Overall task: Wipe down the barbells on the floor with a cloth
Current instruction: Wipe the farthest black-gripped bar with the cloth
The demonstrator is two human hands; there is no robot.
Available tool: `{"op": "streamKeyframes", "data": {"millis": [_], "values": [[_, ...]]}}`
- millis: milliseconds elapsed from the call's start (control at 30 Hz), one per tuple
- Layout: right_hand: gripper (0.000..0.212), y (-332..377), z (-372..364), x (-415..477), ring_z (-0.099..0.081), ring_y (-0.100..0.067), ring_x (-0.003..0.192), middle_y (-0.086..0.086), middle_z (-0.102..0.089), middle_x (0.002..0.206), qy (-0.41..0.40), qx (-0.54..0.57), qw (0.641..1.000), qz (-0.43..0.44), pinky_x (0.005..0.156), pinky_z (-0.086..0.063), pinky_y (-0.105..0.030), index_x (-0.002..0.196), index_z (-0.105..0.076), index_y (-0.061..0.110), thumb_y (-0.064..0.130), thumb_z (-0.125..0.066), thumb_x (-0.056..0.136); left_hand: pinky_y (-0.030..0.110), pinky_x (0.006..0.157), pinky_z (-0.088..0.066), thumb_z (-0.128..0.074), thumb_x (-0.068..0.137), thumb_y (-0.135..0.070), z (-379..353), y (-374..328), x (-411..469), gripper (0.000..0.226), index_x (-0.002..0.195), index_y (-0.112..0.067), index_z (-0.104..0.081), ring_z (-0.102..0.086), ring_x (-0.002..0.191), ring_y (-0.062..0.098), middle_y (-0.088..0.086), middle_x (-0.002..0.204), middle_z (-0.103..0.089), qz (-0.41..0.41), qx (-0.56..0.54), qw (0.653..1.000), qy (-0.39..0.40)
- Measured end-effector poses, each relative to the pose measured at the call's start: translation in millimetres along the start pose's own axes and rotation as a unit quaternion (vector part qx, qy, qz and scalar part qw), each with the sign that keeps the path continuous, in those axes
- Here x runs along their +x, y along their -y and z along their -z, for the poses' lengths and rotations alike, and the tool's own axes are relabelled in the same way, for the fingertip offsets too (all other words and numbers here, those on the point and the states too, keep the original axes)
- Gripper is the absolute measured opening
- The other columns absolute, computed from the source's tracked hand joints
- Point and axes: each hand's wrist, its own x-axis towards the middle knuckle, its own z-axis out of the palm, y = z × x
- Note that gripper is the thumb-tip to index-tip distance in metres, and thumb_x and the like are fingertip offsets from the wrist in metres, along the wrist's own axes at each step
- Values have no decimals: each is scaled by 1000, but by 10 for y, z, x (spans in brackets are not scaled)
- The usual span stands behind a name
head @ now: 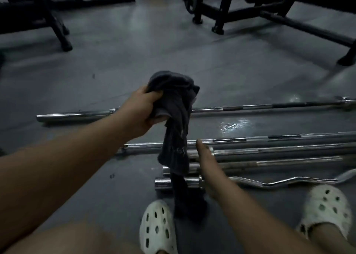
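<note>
The grey gym floor (119,61) fills the view, with a wet-looking gleam just past centre toward 3 o'clock. Black machine frames (231,13) stand across the top, from 10 to 2 o'clock.

The far barbell (250,107) is chrome with darker bands. It lies alone across the middle, its long axis running from 9 to 3 o'clock and rising slightly at the 3 o'clock end. Nearer, toward 4 o'clock, a cluster of barbells (279,149) lies side by side and touching. They are also chrome, some dull grey, and point the same 9-to-3 way, with their thick sleeve ends near the centre line. At 5 o'clock of that cluster lies a wavy curl bar (289,182), along the same axis.

The cloth (174,107) is dark grey and crumpled. It is held above the floor at centre, its loose tail hanging toward 6 o'clock in front of the sleeve ends.

Two white perforated clogs (156,226) sit at 6 and 4 o'clock.

The left hand (138,111) is clenched round the bunched top of the cloth. The right hand (208,163) is released, its fingers straight and pointing to 12 o'clock over the sleeve ends. It holds nothing, and whether it touches a bar cannot be told.
</note>
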Motion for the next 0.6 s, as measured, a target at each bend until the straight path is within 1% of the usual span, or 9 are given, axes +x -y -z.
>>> {"op": "streamKeyframes", "data": {"millis": [67,133,167,233,300,400,467,533,600], "values": [[91,-138,-113,348,-60,-30,112,-6,-64,124,93,143,979,-115,98,-44,-50,126,-63,24,92,-34,72,29,64,-57,-45,103,-15,7,192,268,17,103,-18,-62,-69,73,14,4,89,-72,54,-68,996,6],[104,-62,-172,649,-62,-33,100,-13,-64,112,150,271,938,-157,93,-49,-52,120,-68,16,96,-34,65,28,62,-58,-50,100,-14,15,534,456,14,104,-17,-63,-68,70,14,3,85,-73,108,-85,990,35],[104,38,-173,797,-62,-34,96,-16,-64,111,161,314,923,-155,89,-51,-51,120,-69,14,95,-35,66,28,59,-58,-53,99,-14,52,781,532,11,103,-19,-63,-68,68,14,1,82,-73,118,-29,992,36],[88,299,-162,1076,-66,-33,93,-17,-68,116,151,335,921,-130,87,-51,-49,124,-68,13,83,-45,77,32,66,-59,-66,91,-23,238,1296,705,13,104,-23,-65,-68,76,13,-4,86,-73,57,227,971,39],[48,520,-167,1319,-71,-34,89,-18,-72,106,106,224,966,-68,82,-57,-50,119,-68,9,47,-62,91,35,76,-56,-69,83,-35,445,1634,843,26,108,-29,-67,-64,80,5,-6,94,-72,14,398,912,101],[11,654,-143,1647,-70,-29,77,-10,-72,80,-6,-55,997,47,73,-59,-46,96,-67,14,8,-66,87,32,91,-52,-68,78,-53,777,1870,999,45,115,-28,-66,-63,100,2,-9,109,-66,44,395,897,193],[6,764,-125,1832,-65,-20,70,-4,-66,72,-42,-112,988,100,68,-56,-37,82,-64,16,11,-65,86,30,96,-48,-55,75,-64,1026,2020,1142,56,117,-28,-65,-60,109,5,-10,116,-62,42,456,872,172],[10,798,-158,2044,-56,-12,62,1,-59,66,-92,-153,972,151,61,-48,-30,76,-60,16,17,-64,86,33,99,-45,-47,76,-62,1240,2227,1291,64,126,-25,-60,-56,117,15,-7,126,-59,-15,593,796,119],[11,662,-322,2262,-58,-12,67,2,-61,72,-98,-221,953,184,66,-48,-32,80,-61,16,26,-64,85,38,108,-37,-46,75,-60,1278,2454,1357,77,141,-22,-46,-47,131,23,0,143,-50,-6,653,746,130]]}}
